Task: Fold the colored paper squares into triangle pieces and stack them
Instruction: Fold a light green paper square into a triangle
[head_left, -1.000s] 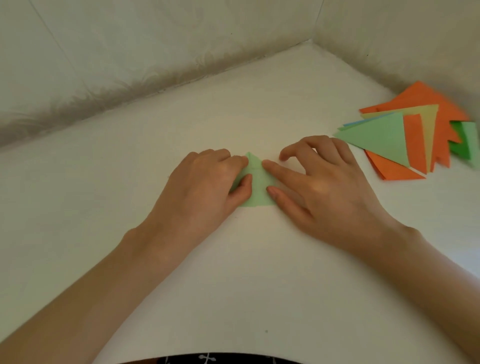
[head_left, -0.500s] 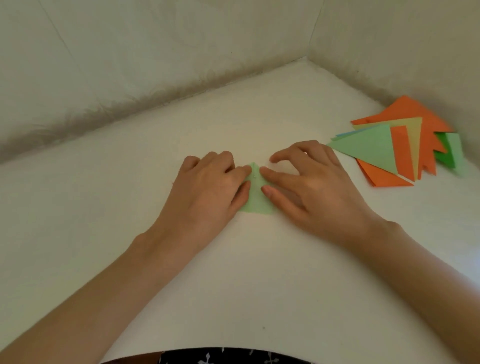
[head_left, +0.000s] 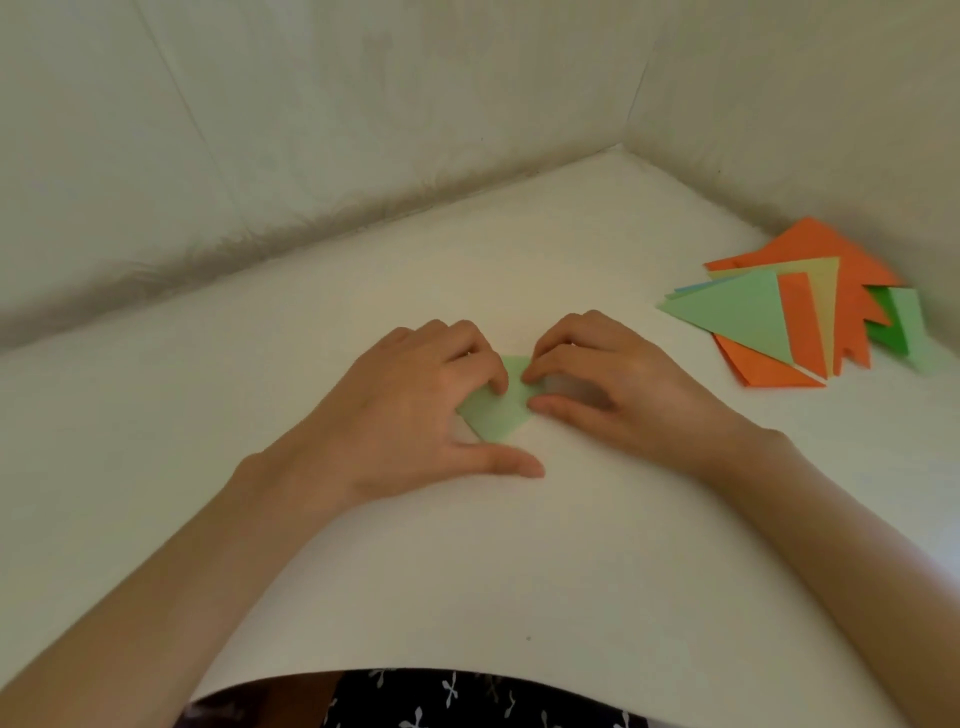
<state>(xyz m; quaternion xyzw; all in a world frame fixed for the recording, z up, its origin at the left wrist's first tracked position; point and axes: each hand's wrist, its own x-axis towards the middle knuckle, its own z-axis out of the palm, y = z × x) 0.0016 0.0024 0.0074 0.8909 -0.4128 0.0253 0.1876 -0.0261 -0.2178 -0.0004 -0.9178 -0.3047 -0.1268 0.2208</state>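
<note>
The green paper (head_left: 500, 411) lies flat on the tabletop (head_left: 519, 561) in the middle of the frame, between my two hands. It is already a small piece with slanted edges and a point toward the lower left, so I judge it to be partway through its folds, not yet a finished triangle. My left hand (head_left: 415, 400) covers its left part; the curled fingers hold it down, and the thumb (head_left: 501, 463) lies stretched out on the tabletop just below the paper, apart from it. My right hand (head_left: 613, 384) is at its right edge, where forefinger and thumb tips close together on the paper, pinching or pressing a crease there. I cannot tell which.

At the right of the frame, well apart from my hands, lies the pile (head_left: 737, 312) of finished triangles. A light green one sits on top, with orange, yellow and a sliver of blue under it, and a darker green piece at the far right. They are fanned loosely, not squared up. So a good share of the work looks done. What is left, as I judge it, is finishing this piece, laying it on the pile, and perhaps tidying the pile. I see no unfolded squares waiting, so I cannot say how many remain.

White walls (head_left: 363, 104) close in the tabletop behind, and my dark patterned clothing (head_left: 467, 699) shows at the bottom edge.
</note>
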